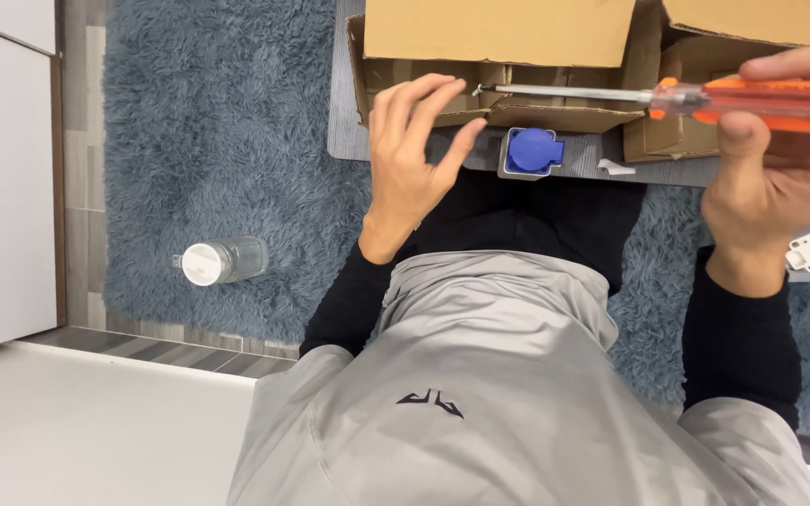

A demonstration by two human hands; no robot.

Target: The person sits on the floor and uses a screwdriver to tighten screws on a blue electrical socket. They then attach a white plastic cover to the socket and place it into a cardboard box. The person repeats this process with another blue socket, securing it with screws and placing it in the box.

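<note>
Hands at work: right grips an orange screwdriver, left spread, empty.
Shaft lies level, tip by left fingertips, steadied over a blue socket on the counter.

An orange-handled screwdriver with a silver shaft, above a blue-capped socket in a grey housing. Brown cardboard boxes, a shaggy grey-blue rug, a clear bottle with a white cap, a plain grey vest over black sleeves.
</note>
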